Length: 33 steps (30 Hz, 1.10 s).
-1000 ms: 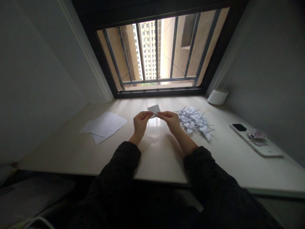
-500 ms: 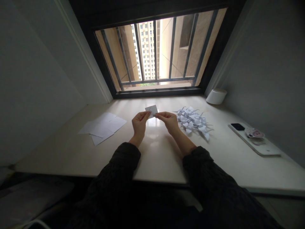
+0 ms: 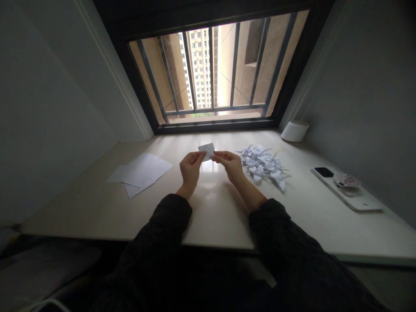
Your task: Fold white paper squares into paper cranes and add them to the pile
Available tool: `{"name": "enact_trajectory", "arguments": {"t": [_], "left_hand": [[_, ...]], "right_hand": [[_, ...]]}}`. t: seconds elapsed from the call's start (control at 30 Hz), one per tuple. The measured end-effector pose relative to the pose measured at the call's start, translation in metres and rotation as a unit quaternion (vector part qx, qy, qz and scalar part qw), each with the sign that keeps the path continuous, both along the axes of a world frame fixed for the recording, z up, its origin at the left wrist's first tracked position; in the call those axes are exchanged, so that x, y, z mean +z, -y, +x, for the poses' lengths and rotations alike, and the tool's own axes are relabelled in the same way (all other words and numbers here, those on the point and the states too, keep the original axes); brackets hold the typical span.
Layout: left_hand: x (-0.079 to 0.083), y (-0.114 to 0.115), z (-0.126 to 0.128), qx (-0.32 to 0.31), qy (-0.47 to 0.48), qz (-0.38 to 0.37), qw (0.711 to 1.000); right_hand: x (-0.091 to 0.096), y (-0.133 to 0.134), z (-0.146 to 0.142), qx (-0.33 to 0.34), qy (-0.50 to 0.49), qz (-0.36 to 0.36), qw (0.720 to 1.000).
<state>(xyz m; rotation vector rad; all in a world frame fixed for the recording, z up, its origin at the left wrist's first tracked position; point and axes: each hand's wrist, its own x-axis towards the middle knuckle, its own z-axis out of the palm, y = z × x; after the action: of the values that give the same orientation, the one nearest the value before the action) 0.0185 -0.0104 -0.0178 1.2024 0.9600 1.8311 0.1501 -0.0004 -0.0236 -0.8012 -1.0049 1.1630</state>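
Note:
Between my two hands is a small folded square of white paper (image 3: pixel 206 148), held up above the sill with one corner pointing away from me. My left hand (image 3: pixel 191 166) pinches its lower left part between thumb and forefinger. From the other side, my right hand (image 3: pixel 229 164) grips the lower right edge with thumb and fingertips. The fingertips hide the near part of the folds. A pile of folded white paper cranes (image 3: pixel 261 164) lies just right of my right hand. Flat white paper sheets (image 3: pixel 143 171) overlap to the left.
A white phone (image 3: pixel 347 190) with a round grip on its back lies at the right. By the wall, a white cylindrical object (image 3: pixel 295 131) stands in the back right corner. The barred window (image 3: pixel 212 125) closes off the far side of the pale sill (image 3: pixel 211 216).
Almost nothing differs. My right fingers have shifted very slightly along the folded paper, and both hands keep their pinch on it.

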Motion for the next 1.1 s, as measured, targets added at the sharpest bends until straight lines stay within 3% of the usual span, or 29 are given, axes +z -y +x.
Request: {"name": "enact_trajectory", "arguments": {"t": [0.57, 0.77, 1.1], "left_hand": [[-0.0008, 0.0009, -0.0012, 0.009, -0.014, -0.014, 1.000], [-0.0030, 0.0021, -0.0002, -0.037, -0.037, -0.029, 0.998], [-0.0014, -0.0003, -0.0012, -0.061, 0.020, -0.083, 0.995]], "right_hand": [[-0.0053, -0.0050, 0.0008, 0.024, -0.013, -0.020, 0.999], [-0.0086, -0.0072, 0.0012, 0.020, -0.028, -0.038, 0.999], [-0.0087, -0.0083, 0.0016, 0.019, -0.022, -0.040, 0.999]]}}
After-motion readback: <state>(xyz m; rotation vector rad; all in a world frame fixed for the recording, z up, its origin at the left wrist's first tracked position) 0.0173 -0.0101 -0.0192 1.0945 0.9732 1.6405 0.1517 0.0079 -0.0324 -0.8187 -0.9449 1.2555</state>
